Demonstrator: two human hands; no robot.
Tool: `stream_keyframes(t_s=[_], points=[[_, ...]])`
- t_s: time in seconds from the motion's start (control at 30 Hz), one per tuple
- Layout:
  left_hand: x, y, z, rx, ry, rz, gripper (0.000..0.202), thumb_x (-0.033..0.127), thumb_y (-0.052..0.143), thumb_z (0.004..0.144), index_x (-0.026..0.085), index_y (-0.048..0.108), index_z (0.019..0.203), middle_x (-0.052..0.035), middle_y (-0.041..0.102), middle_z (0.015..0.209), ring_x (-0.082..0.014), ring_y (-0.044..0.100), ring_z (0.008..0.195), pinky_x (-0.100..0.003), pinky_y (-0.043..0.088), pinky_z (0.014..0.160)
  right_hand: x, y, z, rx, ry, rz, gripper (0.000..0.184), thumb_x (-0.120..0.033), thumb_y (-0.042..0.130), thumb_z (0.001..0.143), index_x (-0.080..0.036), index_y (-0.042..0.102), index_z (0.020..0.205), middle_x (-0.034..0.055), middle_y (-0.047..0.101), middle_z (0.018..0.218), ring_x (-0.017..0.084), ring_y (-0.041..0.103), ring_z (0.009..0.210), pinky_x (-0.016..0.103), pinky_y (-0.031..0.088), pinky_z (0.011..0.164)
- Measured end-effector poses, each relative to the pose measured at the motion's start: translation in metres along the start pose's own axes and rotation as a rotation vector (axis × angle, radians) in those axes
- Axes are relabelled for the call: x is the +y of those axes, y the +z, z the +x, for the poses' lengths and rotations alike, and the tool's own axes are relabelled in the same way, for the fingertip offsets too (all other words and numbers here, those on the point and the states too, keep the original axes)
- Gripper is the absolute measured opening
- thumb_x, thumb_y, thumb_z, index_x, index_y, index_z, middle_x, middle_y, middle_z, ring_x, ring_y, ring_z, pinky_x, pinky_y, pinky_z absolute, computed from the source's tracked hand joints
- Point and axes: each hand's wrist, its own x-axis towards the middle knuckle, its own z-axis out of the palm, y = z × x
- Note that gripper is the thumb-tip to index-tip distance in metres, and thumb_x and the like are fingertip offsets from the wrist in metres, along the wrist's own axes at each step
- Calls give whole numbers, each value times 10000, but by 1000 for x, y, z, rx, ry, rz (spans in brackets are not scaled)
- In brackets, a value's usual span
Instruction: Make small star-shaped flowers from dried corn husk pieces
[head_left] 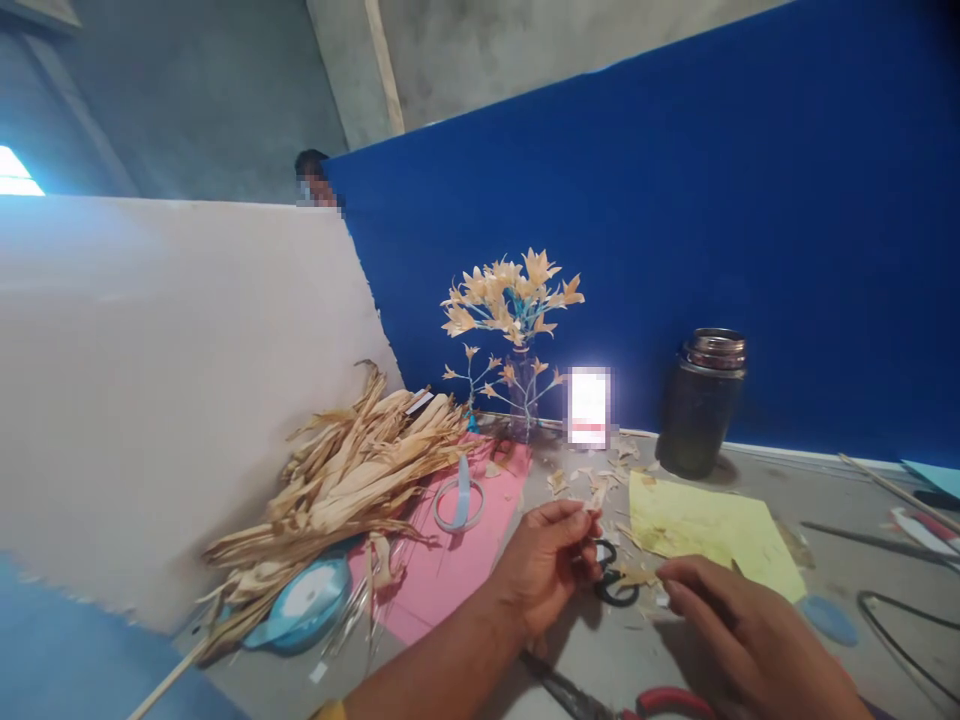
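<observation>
My left hand (541, 562) is raised over the middle of the table, with its fingers curled and thumb and fingertips pinched together. What it holds, if anything, is too small to make out. Close to its fingertips lie the black looped handles of a pair of scissors (619, 592). My right hand (750, 625) is to the right, its thumb and forefinger closed at the end of a small strip of dried corn husk (637, 577). Beneath the hands are pliers with red grips (675, 700), partly cut off by the lower edge.
A heap of dried corn husks (352, 470) lies at left, beside blue ribbon (307, 600) and a tape roll (459, 505) on pink paper (420, 600). Husk flowers (517, 290) stand behind, near a dark flask (701, 410). Yellow paper (712, 525) lies right. A person (319, 180) shows beyond the partition.
</observation>
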Motion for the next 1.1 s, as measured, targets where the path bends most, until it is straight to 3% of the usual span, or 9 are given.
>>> stream_keyframes(t_s=[0.17, 0.33, 0.4, 0.5, 0.6, 0.7, 0.8, 0.97, 1.1], points=[[-19, 4, -4, 29, -46, 20, 406, 258, 984, 448, 128, 740, 746, -63, 711, 762, -140, 614, 649, -272, 453, 635, -9, 0, 1, 30, 28, 150, 306, -470, 560, 897, -257, 780, 895, 59, 797, 937, 258, 731, 863, 303, 571, 768], [-37, 18, -16, -119, -67, 7, 336, 276, 974, 488, 131, 776, 717, -61, 691, 827, -138, 604, 722, -265, 433, 707, -25, 4, -1, -71, 87, 535, 286, -410, 723, 792, -204, 800, 974, 90, 780, 938, 260, 718, 821, 329, 587, 755], [-39, 21, -19, -140, -40, 2, 314, 279, 974, 489, 135, 775, 683, -70, 685, 900, -162, 615, 795, -269, 439, 733, -28, 7, -2, -125, 111, 652, 252, -406, 747, 783, -200, 802, 917, 93, 770, 962, 275, 712, 878, 347, 583, 788], [-37, 22, -20, -168, -67, -3, 317, 284, 970, 496, 137, 787, 709, -82, 689, 944, -164, 619, 802, -277, 450, 756, -30, 9, -4, -171, 164, 735, 285, -468, 755, 787, -186, 776, 755, 96, 751, 934, 286, 700, 856, 348, 591, 700], [-31, 18, -17, -106, -58, 101, 357, 341, 937, 553, 130, 803, 808, -82, 705, 838, -152, 612, 728, -275, 451, 713, -32, 6, -6, -77, 129, 692, 334, -505, 734, 807, -190, 750, 700, 75, 716, 849, 252, 662, 777, 339, 572, 653], [-20, 11, -9, 52, 96, 399, 321, 360, 873, 625, 116, 792, 818, -50, 676, 671, -139, 573, 612, -264, 425, 611, -34, 1, -7, 96, 51, 541, 366, -515, 709, 829, -203, 714, 637, 35, 621, 698, 213, 592, 679, 326, 529, 614], [-10, 6, -3, 163, 248, 563, 235, 317, 839, 646, 134, 729, 744, 0, 627, 612, -105, 514, 544, -239, 396, 557, -32, -1, -6, 166, -14, 439, 387, -520, 660, 863, -216, 694, 625, 31, 586, 677, 210, 564, 663, 326, 501, 603], [-17, 6, -7, -62, 193, 508, 415, 545, 681, 813, 201, 485, 688, 59, 503, 497, -84, 459, 435, -219, 356, 497, -29, -1, -3, 140, -91, 333, 331, -458, 636, 891, -220, 700, 671, 26, 615, 698, 196, 570, 659, 309, 462, 606], [-28, 5, -11, -190, 144, 541, 518, 674, 589, 843, 211, 429, 674, 77, 435, 462, -64, 408, 370, -202, 306, 431, -33, -1, -3, 89, -68, 314, 401, -478, 592, 918, -207, 677, 634, 11, 587, 648, 188, 558, 629, 308, 449, 594]])
